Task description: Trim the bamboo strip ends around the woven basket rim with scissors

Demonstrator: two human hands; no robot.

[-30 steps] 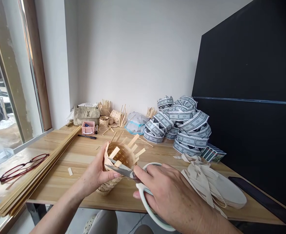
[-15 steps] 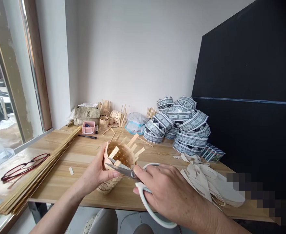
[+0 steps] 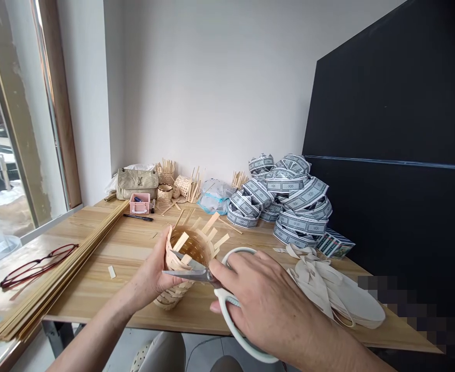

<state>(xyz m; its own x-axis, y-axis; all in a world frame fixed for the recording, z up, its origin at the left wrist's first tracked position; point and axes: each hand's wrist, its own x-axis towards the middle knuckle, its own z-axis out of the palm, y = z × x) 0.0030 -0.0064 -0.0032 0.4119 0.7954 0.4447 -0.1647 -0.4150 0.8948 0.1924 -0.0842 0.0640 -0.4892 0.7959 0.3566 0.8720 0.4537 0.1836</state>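
Left hand [image 3: 153,279] around a hollow woven basket [image 3: 184,268], right hand [image 3: 262,305] gripping scissors [image 3: 196,275] at its rim.

At lower centre of the frame the left hand [image 3: 150,276] grips a small woven basket [image 3: 186,268] by its side, loose strip ends sticking up from its rim. The right hand [image 3: 266,305] holds white-handled scissors [image 3: 212,281], blades parted at the basket's near rim. Both sit over a wooden table [image 3: 134,243]. At left lie red glasses [image 3: 37,266] beside a bundle of long strips [image 3: 64,268]. Right of centre rises a pile of patterned bands [image 3: 285,199].
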